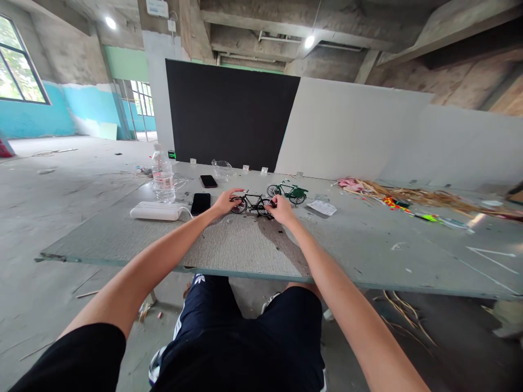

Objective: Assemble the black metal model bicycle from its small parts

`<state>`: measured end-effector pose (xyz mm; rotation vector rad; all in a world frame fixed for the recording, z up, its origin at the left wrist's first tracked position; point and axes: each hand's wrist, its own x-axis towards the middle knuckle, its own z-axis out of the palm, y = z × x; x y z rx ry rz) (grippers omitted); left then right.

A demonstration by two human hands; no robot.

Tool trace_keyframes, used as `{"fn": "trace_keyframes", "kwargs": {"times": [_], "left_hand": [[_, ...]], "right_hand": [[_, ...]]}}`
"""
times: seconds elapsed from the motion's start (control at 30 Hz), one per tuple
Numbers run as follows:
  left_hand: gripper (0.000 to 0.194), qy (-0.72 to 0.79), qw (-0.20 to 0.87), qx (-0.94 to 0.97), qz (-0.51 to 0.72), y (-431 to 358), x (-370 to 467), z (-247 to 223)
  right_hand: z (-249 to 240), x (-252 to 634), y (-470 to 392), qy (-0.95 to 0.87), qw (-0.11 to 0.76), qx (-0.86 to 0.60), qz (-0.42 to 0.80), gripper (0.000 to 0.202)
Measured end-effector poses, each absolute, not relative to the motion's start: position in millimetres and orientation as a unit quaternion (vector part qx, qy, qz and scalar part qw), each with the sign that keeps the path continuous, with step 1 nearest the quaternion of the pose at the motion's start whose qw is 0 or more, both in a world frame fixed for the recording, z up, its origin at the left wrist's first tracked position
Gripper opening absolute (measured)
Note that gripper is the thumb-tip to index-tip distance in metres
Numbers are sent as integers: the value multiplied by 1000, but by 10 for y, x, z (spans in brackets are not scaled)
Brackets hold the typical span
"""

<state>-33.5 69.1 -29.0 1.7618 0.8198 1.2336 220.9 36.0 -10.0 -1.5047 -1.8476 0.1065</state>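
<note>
A small black model bicycle (252, 203) stands between my two hands, close to the table top. The fingers of my left hand (227, 201) are closed on its left wheel. At the other end, my right hand (281, 209) pinches the right wheel near its rim. Just behind and to the right is a green model bicycle (289, 191), upright and touched by neither hand. A white printed paper slip (322, 207) lies to the right of my right hand.
Left of my hands are a phone (200, 203), a white power strip (155, 211) and a clear water bottle (162, 177). Another phone (208, 181) and a clear plastic cup (222, 170) sit farther back. Dried straw (384, 197) covers the right rear, before a black panel (229, 114).
</note>
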Motion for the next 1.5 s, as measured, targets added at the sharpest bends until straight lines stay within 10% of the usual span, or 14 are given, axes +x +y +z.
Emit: {"fn": "trace_keyframes", "kwargs": {"times": [0.77, 1.5], "left_hand": [[36, 305, 518, 651, 464, 630, -236, -258], [32, 322, 314, 777, 440, 528, -92, -216]], "right_hand": [[24, 2206, 237, -773, 368, -515, -41, 22], [167, 1853, 111, -789, 357, -499, -29, 24]]}}
